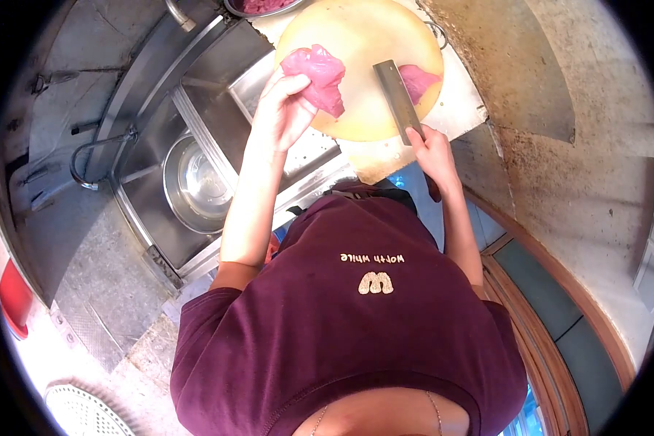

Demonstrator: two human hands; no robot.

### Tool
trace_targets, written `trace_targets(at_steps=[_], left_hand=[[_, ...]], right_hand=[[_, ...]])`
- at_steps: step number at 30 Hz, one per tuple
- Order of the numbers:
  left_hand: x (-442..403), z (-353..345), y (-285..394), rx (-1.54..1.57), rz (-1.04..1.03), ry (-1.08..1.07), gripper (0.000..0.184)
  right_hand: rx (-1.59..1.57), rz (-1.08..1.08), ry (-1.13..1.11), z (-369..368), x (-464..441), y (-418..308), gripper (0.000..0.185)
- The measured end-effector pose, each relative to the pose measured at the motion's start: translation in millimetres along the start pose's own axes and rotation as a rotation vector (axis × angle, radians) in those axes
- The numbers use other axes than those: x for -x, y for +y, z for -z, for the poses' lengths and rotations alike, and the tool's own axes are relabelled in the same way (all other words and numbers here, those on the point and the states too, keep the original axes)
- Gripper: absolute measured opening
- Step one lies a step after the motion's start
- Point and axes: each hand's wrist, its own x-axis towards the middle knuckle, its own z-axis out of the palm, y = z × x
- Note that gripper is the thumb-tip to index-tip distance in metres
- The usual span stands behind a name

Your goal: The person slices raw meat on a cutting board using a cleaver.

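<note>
In my left hand [287,105] I grip a piece of raw red meat [321,78], raised over the left part of a round cutting board [356,40]. My right hand [434,154] is closed around the handle of a cleaver [398,98] at the board's near right edge. The cleaver's blade is seen nearly edge-on, pointing away from me. Just right of the blade, a second piece of meat [418,83] lies on the board, partly hidden by the cleaver.
Left of the board is a steel double sink [196,120] with a metal basin [173,182] in one bowl. A curved faucet [80,163] stands beside it. A bowl of cut meat [265,9] sits behind the board. A stained wall [538,94] rises on the right.
</note>
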Motion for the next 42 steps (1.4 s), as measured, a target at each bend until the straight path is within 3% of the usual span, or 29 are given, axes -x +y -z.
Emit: trace_targets(at_steps=[5,8,12,15,19,21,25,26,29,31,36,39,40,42], left_hand=[[2.1,1.9,4.6,-0.185,0.002,0.011,0.038],[-4.6,18.1,11.7,-0.614,0.048,0.049,0.035],[-4.1,30.3,13.1,-0.317,0.038,0.22,0.034],[-4.1,31.9,19.0,-0.465,0.049,0.249,0.036],[-13.1,51.8,4.2,-1.093,-0.122,0.401,0.027],[-19.3,67.6,-14.9,-1.356,-0.112,0.495,0.031],[-8.9,78.5,-76.3,-1.547,-0.336,0.314,0.037],[-3.5,77.2,-85.3,-1.459,-0.306,0.278,0.034],[0.9,88.2,-77.0,-1.482,-0.202,0.236,0.028],[-0.6,85.7,-64.9,-1.389,-0.17,0.366,0.021],[-11.7,81.5,-56.5,-1.523,-0.377,0.265,0.02],[-20.0,86.5,-70.9,-1.688,-0.488,0.064,0.026],[-23.5,90.7,-74.0,-1.711,-0.463,0.101,0.04],[-28.3,95.5,-74.6,-1.779,-0.39,0.205,0.047]], right_hand=[[-0.004,0.007,0.007,-1.8,-0.4,4.4,0.032],[0.04,0.009,0.001,-1.5,0.2,3.1,0.032],[0.025,0.019,0.003,-0.9,1.9,-0.9,0.032],[0.029,0.009,-0.004,-3.0,1.9,1.6,0.032],[0.021,0.001,-0.024,-2.6,1.8,-2.2,0.032],[0.028,-0.011,-0.033,-2.0,1.7,-2.9,0.032],[0.052,-0.009,-0.035,-0.7,1.1,-3.1,0.033],[0.06,-0.004,-0.032,0.0,2.0,-2.8,0.033],[0.076,-0.025,-0.024,-2.6,2.2,5.9,0.034],[0.069,-0.02,-0.028,-2.4,3.5,5.9,0.034],[0.139,0.001,-0.045,-4.0,0.9,-3.3,0.032],[0.212,0.029,-0.059,-4.7,-0.9,-23.9,0.03],[0.211,0.039,-0.059,-5.7,-2.5,-27.3,0.03],[0.211,0.04,-0.05,-5.5,-5.2,-29.2,0.029]])
